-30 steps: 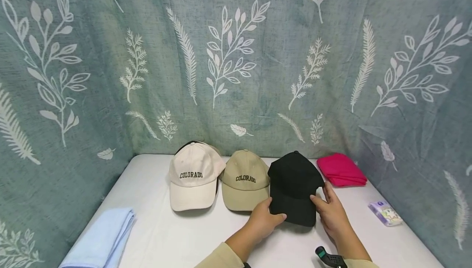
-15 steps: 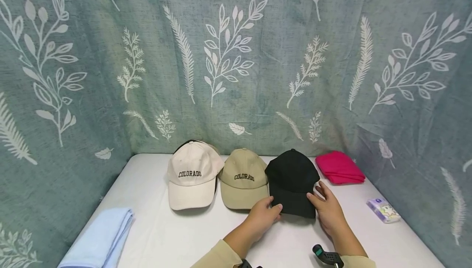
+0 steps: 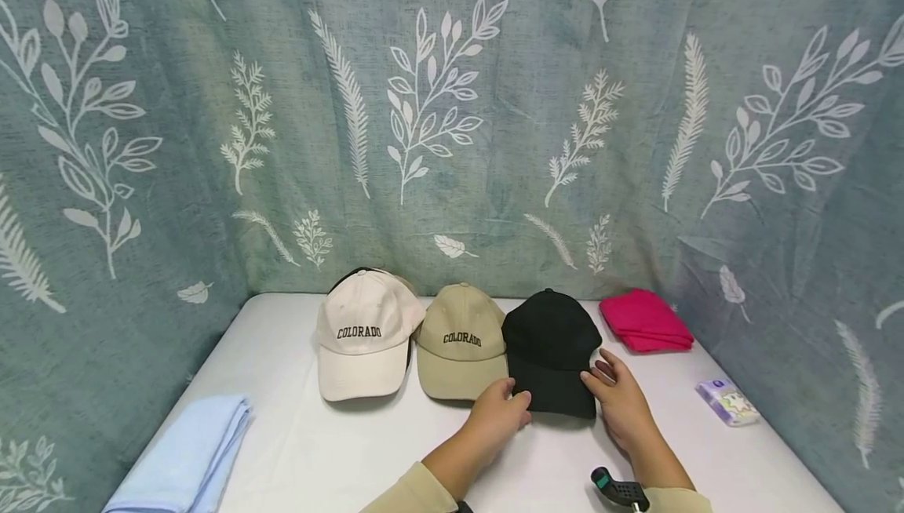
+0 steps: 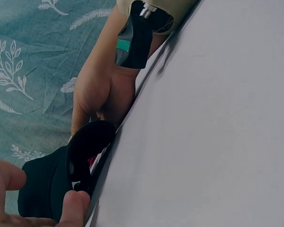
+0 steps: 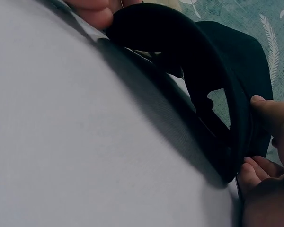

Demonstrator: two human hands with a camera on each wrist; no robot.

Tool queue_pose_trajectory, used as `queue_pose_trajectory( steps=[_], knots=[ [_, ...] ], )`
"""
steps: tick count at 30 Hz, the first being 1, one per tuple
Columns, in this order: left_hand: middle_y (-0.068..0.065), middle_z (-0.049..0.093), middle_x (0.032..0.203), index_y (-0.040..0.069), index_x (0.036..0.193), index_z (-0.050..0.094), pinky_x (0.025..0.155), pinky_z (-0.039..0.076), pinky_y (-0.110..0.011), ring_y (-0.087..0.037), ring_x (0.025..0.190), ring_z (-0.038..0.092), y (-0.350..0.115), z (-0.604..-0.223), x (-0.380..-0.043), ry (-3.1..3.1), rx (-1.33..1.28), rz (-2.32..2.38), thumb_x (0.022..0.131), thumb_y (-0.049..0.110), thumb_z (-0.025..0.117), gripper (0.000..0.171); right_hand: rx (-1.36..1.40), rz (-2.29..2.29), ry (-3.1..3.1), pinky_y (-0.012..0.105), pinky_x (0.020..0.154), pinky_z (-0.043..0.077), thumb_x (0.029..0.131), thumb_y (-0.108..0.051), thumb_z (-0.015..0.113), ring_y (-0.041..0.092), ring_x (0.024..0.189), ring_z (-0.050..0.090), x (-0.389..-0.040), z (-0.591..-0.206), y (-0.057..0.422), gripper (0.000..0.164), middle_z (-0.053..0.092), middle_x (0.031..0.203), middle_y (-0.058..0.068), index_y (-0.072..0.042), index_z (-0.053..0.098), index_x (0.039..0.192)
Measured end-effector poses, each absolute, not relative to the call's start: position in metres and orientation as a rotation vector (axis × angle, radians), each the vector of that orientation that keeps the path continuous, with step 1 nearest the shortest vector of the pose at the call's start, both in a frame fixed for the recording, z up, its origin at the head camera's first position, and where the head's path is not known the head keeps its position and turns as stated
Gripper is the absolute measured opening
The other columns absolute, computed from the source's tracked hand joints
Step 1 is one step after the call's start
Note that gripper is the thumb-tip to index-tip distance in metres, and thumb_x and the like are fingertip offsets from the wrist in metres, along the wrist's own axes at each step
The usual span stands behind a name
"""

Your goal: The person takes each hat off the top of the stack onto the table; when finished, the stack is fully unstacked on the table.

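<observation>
A black baseball cap (image 3: pixel 553 332) sits at the right end of a row of caps, brim toward me. My left hand (image 3: pixel 492 416) pinches the left corner of its brim; in the left wrist view the thumb (image 4: pixel 75 205) meets the brim edge. At the cap's right side, my right hand (image 3: pixel 621 399) holds its edge, thumb on top and fingers lower down, as the right wrist view shows. Directly left stands a khaki cap (image 3: pixel 462 321) lettered COLORADO. Beyond it is a cream cap (image 3: pixel 362 313) with the same word, a dark cap edge showing behind it.
A folded pink cloth (image 3: pixel 646 321) lies at the back right, with a purple-and-white packet (image 3: pixel 729 402) nearer the right edge. At front left is a folded light blue towel (image 3: pixel 180 450). Patterned green curtains (image 3: pixel 367 105) enclose the white table (image 3: pixel 297 450).
The black cap has come down and slightly left, settling beside the khaki cap. Both hands have moved with it. The whole view has drifted a little left.
</observation>
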State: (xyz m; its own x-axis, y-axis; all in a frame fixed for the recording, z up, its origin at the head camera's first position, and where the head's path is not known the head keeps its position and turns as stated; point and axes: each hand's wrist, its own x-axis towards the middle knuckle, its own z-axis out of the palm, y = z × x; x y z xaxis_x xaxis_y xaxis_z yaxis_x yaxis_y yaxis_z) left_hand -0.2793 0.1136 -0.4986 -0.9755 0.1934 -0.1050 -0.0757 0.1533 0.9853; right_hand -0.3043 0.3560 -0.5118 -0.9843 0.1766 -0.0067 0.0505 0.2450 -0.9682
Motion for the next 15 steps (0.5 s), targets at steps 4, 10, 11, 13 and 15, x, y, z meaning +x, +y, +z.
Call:
queue_pose_trajectory(
  steps=[4, 10, 11, 13, 15],
  knots=[
    [-0.025, 0.049, 0.155, -0.006, 0.152, 0.045, 0.087, 0.061, -0.032, -0.017, 0.094, 0.074, 0.110, -0.500, -0.280, 2.110, 0.095, 1.969, 0.104, 0.022, 0.061, 0.058, -0.229, 1.849, -2.402, 0.051, 0.125, 0.029, 0.105, -0.016, 0.065, 0.039, 0.156, 0.029, -0.302, -0.511, 0.354, 0.082, 0.025, 0.168, 0.028, -0.005, 0.013, 0.168],
    [-0.026, 0.056, 0.147, -0.009, 0.150, 0.046, 0.084, 0.063, -0.035, -0.025, 0.096, 0.075, 0.104, -0.502, -0.286, 2.049, 0.113, 2.041, 0.105, 0.019, 0.057, 0.054, -0.300, 1.868, -2.361, 0.046, 0.123, 0.035, 0.107, -0.024, 0.063, 0.040, 0.153, 0.034, -0.300, -0.507, 0.356, 0.081, 0.027, 0.165, 0.033, -0.003, 0.013, 0.167],
    [-0.026, 0.059, 0.144, -0.008, 0.148, 0.048, 0.083, 0.063, -0.035, -0.025, 0.095, 0.076, 0.103, -0.502, -0.286, 2.056, 0.112, 2.044, 0.104, 0.018, 0.057, 0.052, -0.321, 1.875, -2.351, 0.040, 0.121, 0.040, 0.107, -0.026, 0.062, 0.039, 0.151, 0.036, -0.300, -0.506, 0.356, 0.080, 0.028, 0.165, 0.033, -0.003, 0.014, 0.167],
    [-0.022, 0.064, 0.135, -0.007, 0.143, 0.053, 0.080, 0.063, -0.034, -0.025, 0.091, 0.076, 0.101, -0.504, -0.286, 2.067, 0.103, 2.044, 0.104, 0.017, 0.057, 0.046, -0.360, 1.888, -2.325, 0.024, 0.110, 0.048, 0.107, -0.027, 0.061, 0.034, 0.146, 0.041, -0.298, -0.505, 0.355, 0.078, 0.030, 0.164, 0.032, -0.002, 0.016, 0.166],
    [-0.016, 0.067, 0.127, -0.005, 0.137, 0.058, 0.078, 0.063, -0.034, -0.023, 0.088, 0.075, 0.099, -0.505, -0.285, 2.073, 0.093, 2.038, 0.103, 0.017, 0.057, 0.040, -0.398, 1.893, -2.295, 0.012, 0.095, 0.049, 0.108, -0.027, 0.060, 0.023, 0.136, 0.050, -0.295, -0.505, 0.353, 0.075, 0.033, 0.162, 0.030, -0.001, 0.019, 0.165]
  ],
)
